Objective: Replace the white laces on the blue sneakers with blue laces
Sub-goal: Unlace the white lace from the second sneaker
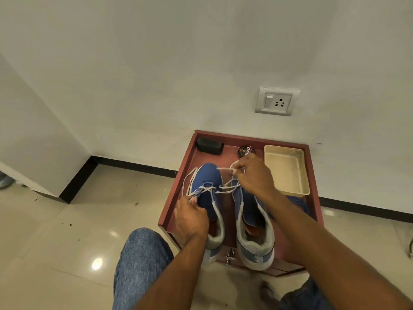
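- Fingers (194, 200) of the left hand (190, 218) are pinching the white lace (209, 189) at the left sneaker (209, 198), centre frame.
- Right hand (254, 175), raised over the right sneaker (254, 220), is pinching the lace's other end.
- Judgement: pulling one end at a time, with the shoe steadied on the red surface (312, 198), should free the eyelets cleanly.
- Blue laces (298, 203) seem to be lying at right, partly hidden.

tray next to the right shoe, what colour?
Cream, off-white tray, standing beside the right shoe; head view.
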